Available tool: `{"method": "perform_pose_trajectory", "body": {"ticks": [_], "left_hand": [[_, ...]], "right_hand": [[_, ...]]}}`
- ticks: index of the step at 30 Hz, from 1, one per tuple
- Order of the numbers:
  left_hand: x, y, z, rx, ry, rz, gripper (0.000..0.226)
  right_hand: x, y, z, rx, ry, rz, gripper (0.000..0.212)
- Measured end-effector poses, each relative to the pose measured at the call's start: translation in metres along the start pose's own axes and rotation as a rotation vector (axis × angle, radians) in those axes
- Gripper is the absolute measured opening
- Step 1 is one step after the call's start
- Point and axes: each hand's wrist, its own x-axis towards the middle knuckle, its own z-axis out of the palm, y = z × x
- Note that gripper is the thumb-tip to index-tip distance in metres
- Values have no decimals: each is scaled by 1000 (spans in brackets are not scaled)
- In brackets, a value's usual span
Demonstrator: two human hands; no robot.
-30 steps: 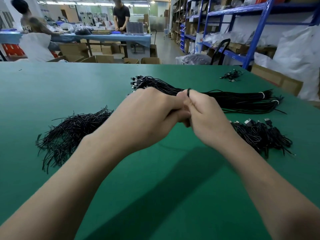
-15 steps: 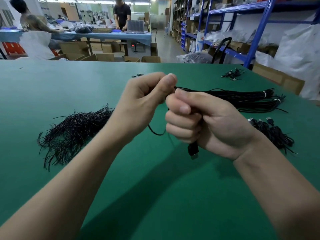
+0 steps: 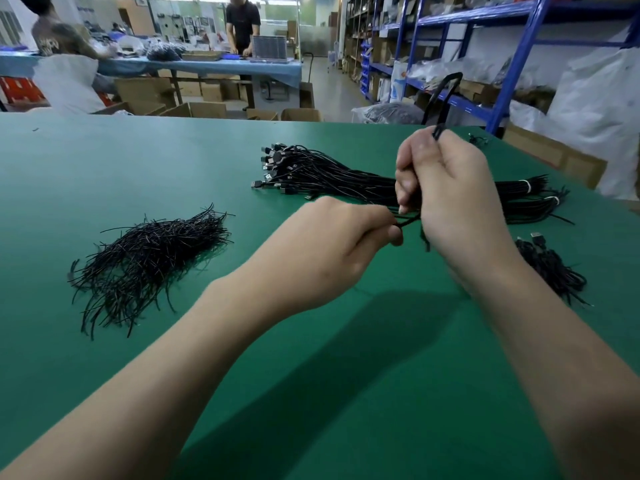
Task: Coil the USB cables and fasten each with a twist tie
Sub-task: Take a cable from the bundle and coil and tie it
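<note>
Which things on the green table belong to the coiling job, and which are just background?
Job: cable held in right hand and left hand; twist ties; uncoiled cables; finished cables.
Background: blue shelving, cardboard boxes, far blue table.

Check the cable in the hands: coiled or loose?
Partly coiled: the right hand grips a folded bunch of cable, while the left hand pulls one strand taut.

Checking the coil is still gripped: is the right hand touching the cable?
Touching. The head view shows the right hand closed around the cable, whose loop pokes out above its fingers.
</note>
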Motion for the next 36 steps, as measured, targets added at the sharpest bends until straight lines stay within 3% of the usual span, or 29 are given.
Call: {"method": "perform_pose_trajectory", "body": {"ticks": [3,5,7,10,13,15,19,24,29,33,36], "left_hand": [[-1,-1,-21,53,115,59,22],[-1,-6,-32,54,182,57,26],[-2,-11,-40,25,234,50,31],[-4,-15,-48,-71,309,54,38],[-3,-17,-44,-235,342,59,41],[0,-17,-35,-413,363,63,40],[4,-15,-4,-656,361,-49,39],[0,-5,25,-561,204,-128,28],[-2,3,27,-239,36,-43,24],[0,-2,9,-62,8,-39,20],[3,-5,-9,48,2,-16,19]], "right_hand": [[-3,2,1,-356,-57,-98,35],[-6,0,4,-393,-162,-82,41],[-7,-3,6,-245,-324,10,53],[-9,-9,6,159,-610,232,67],[-13,-18,5,561,-869,303,53],[-15,-23,5,724,-913,289,41],[-14,-32,5,909,-762,241,36],[-6,-35,0,879,-414,195,35],[-5,-24,7,260,-136,127,37],[-11,-17,14,-358,-32,-133,37],[-12,-12,14,-566,48,-227,37]]}}
